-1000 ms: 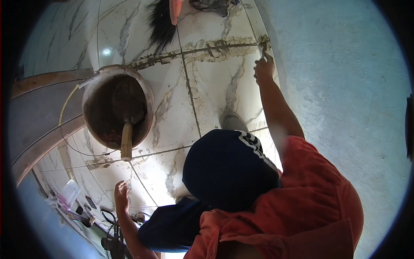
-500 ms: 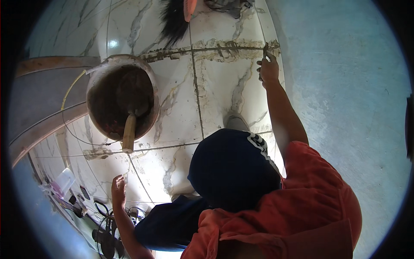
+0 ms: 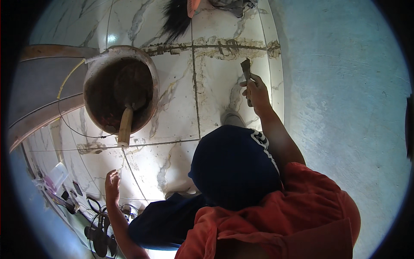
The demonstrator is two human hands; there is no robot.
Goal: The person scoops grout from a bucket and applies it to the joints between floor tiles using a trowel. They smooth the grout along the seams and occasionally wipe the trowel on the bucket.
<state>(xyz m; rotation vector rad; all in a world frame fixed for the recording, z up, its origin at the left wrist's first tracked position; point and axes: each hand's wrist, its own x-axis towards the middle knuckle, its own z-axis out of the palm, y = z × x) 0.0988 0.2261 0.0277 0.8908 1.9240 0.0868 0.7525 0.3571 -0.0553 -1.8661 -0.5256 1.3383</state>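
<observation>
My right hand (image 3: 258, 94) is closed around a putty knife (image 3: 246, 68) with a dark, dirty blade pointing away from me. The blade is above a white marbled tile, just short of a smeared dark grout line (image 3: 228, 47). At the lower left, my left hand (image 3: 112, 185) hangs with its fingers loosely bent and nothing visible in it. Beyond that hand stands a round bucket (image 3: 153, 80) with dark grout-like paste inside. A trowel with a wooden handle (image 3: 125, 127) leans in it, its blade mostly sunk in the paste.
A pale blue wall (image 3: 340, 86) runs along the right. At the far side lie a black-bristled broom (image 3: 174, 19) and a grey cloth (image 3: 228, 5). A wood-edged panel (image 3: 51, 77) stands left of the bucket. A fan (image 3: 101, 235) and clutter sit at lower left.
My right hand has drawn the putty knife back and left, off the grout line by the wall. My left hand has shifted slightly left with the view.
</observation>
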